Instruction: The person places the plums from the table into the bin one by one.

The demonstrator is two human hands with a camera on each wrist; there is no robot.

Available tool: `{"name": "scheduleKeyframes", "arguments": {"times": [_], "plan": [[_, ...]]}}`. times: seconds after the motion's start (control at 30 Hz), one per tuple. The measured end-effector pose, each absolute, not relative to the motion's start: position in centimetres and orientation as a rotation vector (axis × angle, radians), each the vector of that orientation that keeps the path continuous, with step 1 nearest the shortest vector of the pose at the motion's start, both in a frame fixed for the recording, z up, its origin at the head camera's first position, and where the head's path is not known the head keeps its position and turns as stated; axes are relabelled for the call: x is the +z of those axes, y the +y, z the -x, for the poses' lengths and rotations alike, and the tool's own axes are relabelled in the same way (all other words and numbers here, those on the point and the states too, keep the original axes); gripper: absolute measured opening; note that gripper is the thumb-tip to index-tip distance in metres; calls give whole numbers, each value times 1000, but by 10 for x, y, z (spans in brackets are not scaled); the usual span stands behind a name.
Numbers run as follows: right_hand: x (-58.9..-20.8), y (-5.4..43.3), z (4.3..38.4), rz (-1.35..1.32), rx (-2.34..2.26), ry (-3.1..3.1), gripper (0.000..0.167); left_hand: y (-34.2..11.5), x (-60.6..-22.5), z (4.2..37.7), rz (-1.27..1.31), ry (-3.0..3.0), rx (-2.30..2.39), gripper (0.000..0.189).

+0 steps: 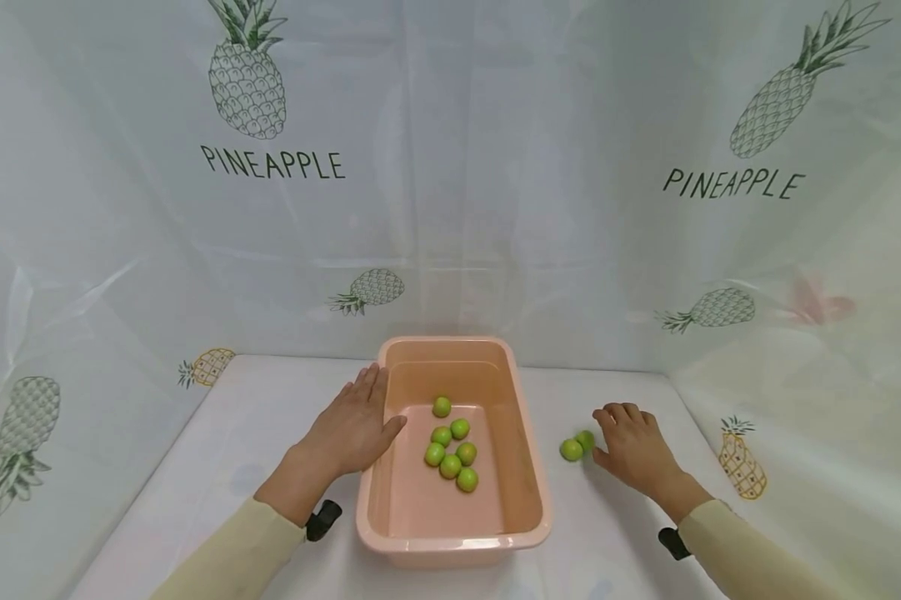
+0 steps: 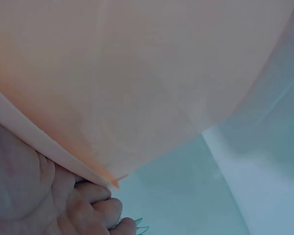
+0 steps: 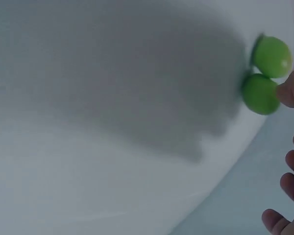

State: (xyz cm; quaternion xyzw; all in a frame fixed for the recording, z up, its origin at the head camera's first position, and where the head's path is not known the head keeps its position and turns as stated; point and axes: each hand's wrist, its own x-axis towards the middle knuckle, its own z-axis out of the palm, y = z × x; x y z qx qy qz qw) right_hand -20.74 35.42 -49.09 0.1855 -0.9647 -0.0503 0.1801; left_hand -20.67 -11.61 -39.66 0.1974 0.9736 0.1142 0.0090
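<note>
A peach-pink plastic basin (image 1: 456, 546) stands at the middle of the table, with several small round green fruits (image 1: 450, 466) lying loose on its floor. My left hand (image 1: 351, 429) rests along its left rim, fingers straight and thumb over the inside; the left wrist view shows the palm and fingertips (image 2: 108, 209) beneath the rim (image 2: 54, 147). Right of the basin, two more green fruits (image 1: 572, 450) touch each other on the table. Just beside them is my right hand (image 1: 636, 447), fingers loosely bent and apart. In the right wrist view its thumb (image 3: 293, 90) overlaps the nearer fruit (image 3: 260, 95); contact is unclear.
A white cloth covers the table (image 1: 270, 392). Behind it and at both sides hangs a pale curtain (image 1: 458, 208) printed with pineapples. The basin's long right wall (image 1: 521, 433) stands between the two loose fruits and those inside.
</note>
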Motion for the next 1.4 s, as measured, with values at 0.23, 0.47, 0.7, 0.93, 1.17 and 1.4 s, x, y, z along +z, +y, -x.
{"name": "scheduleKeyframes", "arguments": {"times": [0.23, 0.47, 0.7, 0.93, 1.17, 1.4], "plan": [[-508, 357, 213, -550, -209, -2776, 54, -116, -398, 208, -612, 3043, 361, 84], [-518, 358, 218, -637, -265, -2694, 51, -116, -399, 207, -606, 3037, 378, 84], [-523, 357, 220, -604, -273, -2736, 41, -115, -399, 207, -598, 3034, 396, 83], [-523, 362, 223, -458, -232, -2750, 41, -116, -400, 207, -600, 3040, 392, 84], [-520, 372, 227, -395, -210, -2590, 40, -116, -402, 206, -583, 3034, 389, 84], [-508, 374, 237, -395, -193, -2487, 40, -116, -402, 208, -598, 3050, 386, 84]]}}
